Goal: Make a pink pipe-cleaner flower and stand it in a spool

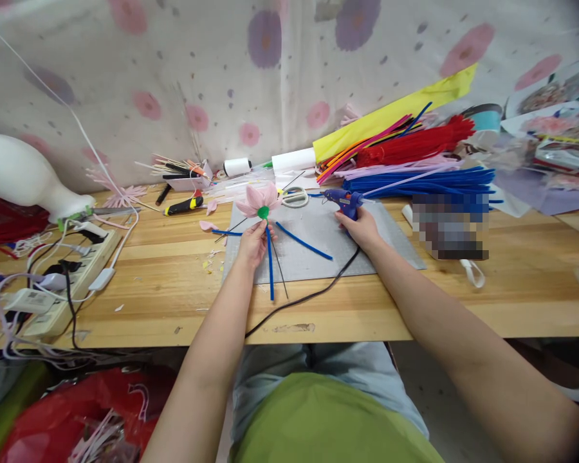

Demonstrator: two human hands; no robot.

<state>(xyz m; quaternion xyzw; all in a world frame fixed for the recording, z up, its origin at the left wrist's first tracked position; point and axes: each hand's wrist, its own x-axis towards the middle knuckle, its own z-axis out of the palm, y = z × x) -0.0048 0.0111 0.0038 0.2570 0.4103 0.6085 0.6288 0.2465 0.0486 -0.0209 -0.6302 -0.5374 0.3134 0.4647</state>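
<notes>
Between the fingers of my left hand (255,244) is a pink craft flower (257,198) with a green centre underneath. A blue pipe cleaner (271,270) and a thin dark wire hang down below that hand. My right hand (359,226) is wrapped round a blue glue gun (346,201), its nozzle pointing left toward the flower but apart from it. The glue gun's black cord runs down to the table's front edge. Both hands are over a grey cutting mat (390,238), where another blue pipe cleaner (305,242) lies. White-handled scissors (295,197) rest behind the flower.
Bundles of blue pipe cleaners (415,183) and red pipe cleaners (410,146) lie at the back right. A yellow-and-black utility knife (184,206) is left of the mat. Farther left stand a cable-filled power strip (84,280) and a white foam head (22,173).
</notes>
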